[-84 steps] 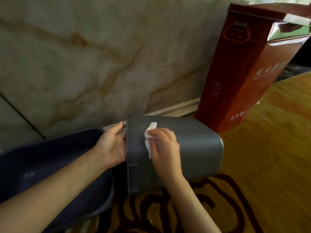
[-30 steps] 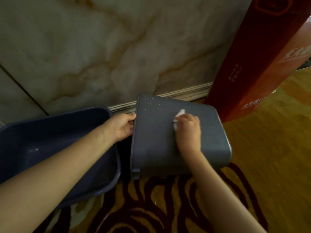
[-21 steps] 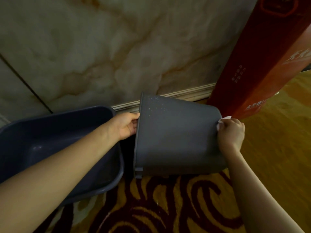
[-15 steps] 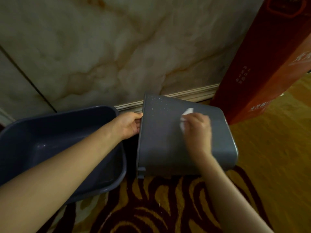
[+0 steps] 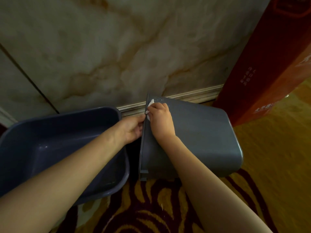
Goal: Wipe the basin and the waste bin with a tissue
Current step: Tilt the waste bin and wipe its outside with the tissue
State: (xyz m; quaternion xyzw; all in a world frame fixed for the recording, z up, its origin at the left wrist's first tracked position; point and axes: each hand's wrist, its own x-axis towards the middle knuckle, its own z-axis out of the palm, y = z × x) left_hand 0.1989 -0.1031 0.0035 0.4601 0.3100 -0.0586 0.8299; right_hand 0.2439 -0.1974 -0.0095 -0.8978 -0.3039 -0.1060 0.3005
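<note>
Grey plastic fills the middle of the view: the waste bin (image 5: 198,140) lies on its side on the patterned carpet (image 5: 151,207), its open mouth turned toward the dark blue basin (image 5: 50,140) just beside it, its base toward the red carton (image 5: 269,73) standing against the marble wall (image 5: 117,47); the left hand (image 5: 133,128) grips the bin's rim and steadies it; the right hand (image 5: 159,120) is closed on a crumpled white tissue (image 5: 150,105) and presses it against the bin's upturned side close to the rim. Half a second ago that hand worked nearer the middle of the side, and shortly before that out at the base end; now it has come back along the side to the rim corner, where pale specks (image 5: 159,100) still dot the plastic; I judge the wiping is reaching the last dirty patch of this face. The basin sits empty and untouched by either hand, with small bright glints inside; whether it has been wiped cannot be told.
</note>
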